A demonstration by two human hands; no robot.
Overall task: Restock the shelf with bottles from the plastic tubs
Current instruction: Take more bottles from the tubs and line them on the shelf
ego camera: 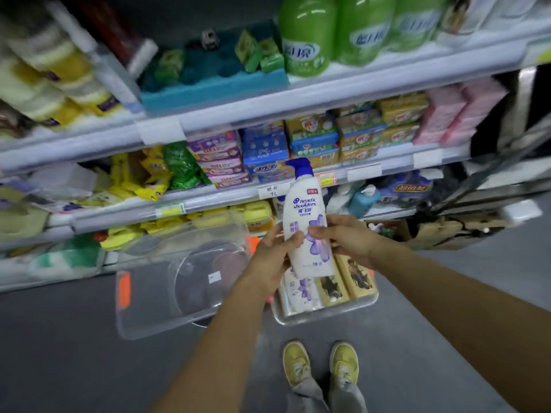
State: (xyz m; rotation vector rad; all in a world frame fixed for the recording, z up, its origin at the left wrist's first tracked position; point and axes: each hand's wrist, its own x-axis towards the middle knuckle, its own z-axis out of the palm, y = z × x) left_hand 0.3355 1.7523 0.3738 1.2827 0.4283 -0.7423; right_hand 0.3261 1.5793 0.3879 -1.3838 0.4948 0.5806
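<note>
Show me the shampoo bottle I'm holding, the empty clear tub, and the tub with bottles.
shampoo bottle (304, 216): head view, on its white front label.
empty clear tub (143, 320): head view, near rim.
tub with bottles (328, 315): head view, front rim.

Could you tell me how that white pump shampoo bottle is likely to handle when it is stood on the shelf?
The shampoo bottle is tall and narrow with a pump head, so it probably tips easily. Its glossy plastic looks stiff but perhaps slippery; both the left hand and right hand grip it.

Bare forearms, no sleeves visible. Bare left hand (269, 263), bare right hand (347, 238). Yellow-green lace-up sneakers (322, 363), grey trousers (326, 396).
</note>
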